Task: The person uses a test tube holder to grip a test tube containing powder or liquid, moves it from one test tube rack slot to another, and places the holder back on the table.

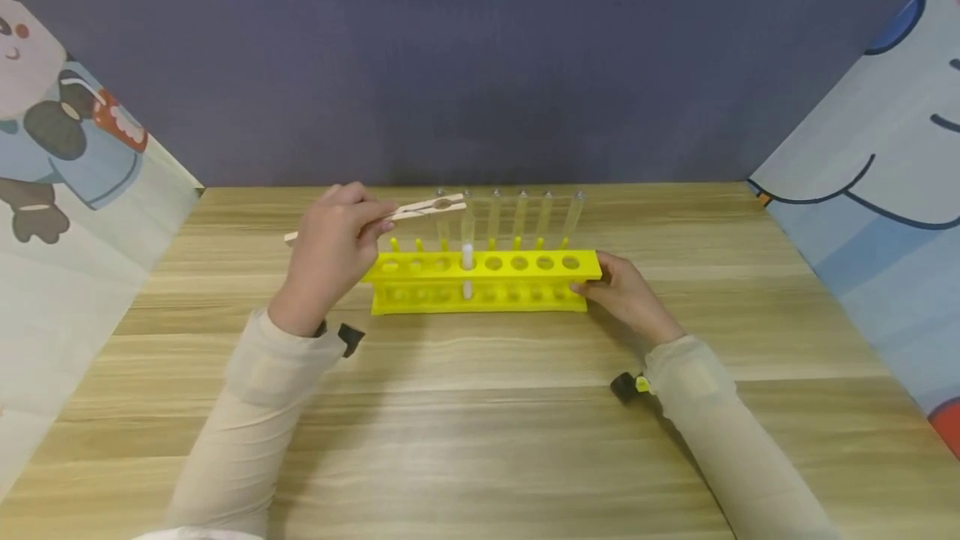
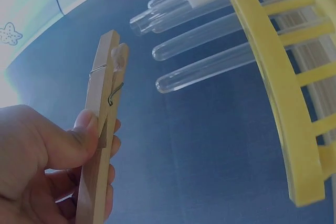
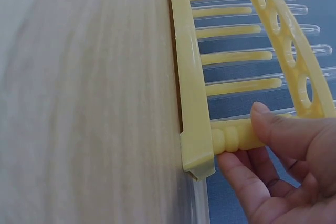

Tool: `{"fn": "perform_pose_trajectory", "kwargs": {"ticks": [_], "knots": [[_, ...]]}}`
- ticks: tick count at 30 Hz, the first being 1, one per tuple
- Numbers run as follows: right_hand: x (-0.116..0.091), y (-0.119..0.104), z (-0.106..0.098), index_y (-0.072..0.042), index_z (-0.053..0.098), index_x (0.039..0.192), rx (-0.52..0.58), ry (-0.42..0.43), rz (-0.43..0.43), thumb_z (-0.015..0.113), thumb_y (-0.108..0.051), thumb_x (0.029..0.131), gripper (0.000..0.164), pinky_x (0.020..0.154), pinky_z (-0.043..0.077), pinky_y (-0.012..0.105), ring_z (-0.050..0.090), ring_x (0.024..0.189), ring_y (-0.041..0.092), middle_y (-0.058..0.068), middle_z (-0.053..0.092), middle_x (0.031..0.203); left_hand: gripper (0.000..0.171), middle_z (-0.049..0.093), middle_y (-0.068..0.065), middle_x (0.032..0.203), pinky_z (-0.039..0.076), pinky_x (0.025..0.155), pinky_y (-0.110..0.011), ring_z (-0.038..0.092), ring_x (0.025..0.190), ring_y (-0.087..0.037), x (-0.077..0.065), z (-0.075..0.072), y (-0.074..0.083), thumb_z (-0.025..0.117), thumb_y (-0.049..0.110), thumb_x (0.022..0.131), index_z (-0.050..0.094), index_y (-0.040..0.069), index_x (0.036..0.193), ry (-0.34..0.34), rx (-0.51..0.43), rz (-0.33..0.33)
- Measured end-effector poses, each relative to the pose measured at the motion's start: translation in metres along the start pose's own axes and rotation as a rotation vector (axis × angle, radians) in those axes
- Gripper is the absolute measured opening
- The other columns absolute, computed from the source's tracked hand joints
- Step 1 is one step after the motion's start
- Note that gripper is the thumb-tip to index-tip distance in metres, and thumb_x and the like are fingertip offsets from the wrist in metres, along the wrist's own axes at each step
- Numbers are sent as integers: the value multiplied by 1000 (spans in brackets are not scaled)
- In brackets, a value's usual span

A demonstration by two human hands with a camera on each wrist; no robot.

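Observation:
My left hand (image 1: 330,244) grips a wooden test tube holder (image 1: 427,208), thumb along one arm and fingers behind it in the left wrist view. The tips of the holder reach close to the mouth of a test tube (image 1: 468,255) with white contents, upright in a hole of the yellow test tube rack (image 1: 517,277). Between the holder's tips (image 2: 105,51) no tube shows in the left wrist view. At the rack's right end, my right hand (image 1: 630,294) pinches the end post (image 3: 236,135) between thumb and fingers.
Several clear test tubes (image 1: 521,215) stand upside down on pegs along the rack's back. The rack sits on a wood-grain table (image 1: 480,440) before a dark back panel (image 1: 480,65). Cartoon-printed panels (image 1: 847,232) border both sides.

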State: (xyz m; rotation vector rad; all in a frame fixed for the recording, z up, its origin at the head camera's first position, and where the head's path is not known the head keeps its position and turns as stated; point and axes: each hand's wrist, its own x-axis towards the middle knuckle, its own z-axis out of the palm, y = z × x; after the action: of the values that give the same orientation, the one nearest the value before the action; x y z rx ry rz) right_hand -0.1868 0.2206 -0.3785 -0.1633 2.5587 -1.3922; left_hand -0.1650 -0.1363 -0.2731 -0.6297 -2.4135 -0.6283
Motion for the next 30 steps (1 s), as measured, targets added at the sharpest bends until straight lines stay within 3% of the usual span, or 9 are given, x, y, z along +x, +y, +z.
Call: {"fn": "perform_pose_trajectory", "kwargs": {"ticks": [11, 30], "knots": [[1, 0, 0, -4, 50, 131, -9, 9, -15, 62, -10, 90, 43, 98, 45, 43, 55, 114, 28, 14, 55, 128, 17, 67, -14, 82, 38, 61, -32, 49, 66, -28, 5, 6, 10, 70, 0, 81, 74, -1, 97, 11, 4, 46], [0, 0, 1, -3, 49, 132, -18, 12, -33, 62, -10, 90, 44, 99, 45, 43, 54, 116, 30, 15, 54, 131, 14, 67, -12, 81, 40, 60, -31, 50, 65, -26, 7, 12, 15, 69, 2, 82, 75, 0, 96, -8, 3, 54]]}}
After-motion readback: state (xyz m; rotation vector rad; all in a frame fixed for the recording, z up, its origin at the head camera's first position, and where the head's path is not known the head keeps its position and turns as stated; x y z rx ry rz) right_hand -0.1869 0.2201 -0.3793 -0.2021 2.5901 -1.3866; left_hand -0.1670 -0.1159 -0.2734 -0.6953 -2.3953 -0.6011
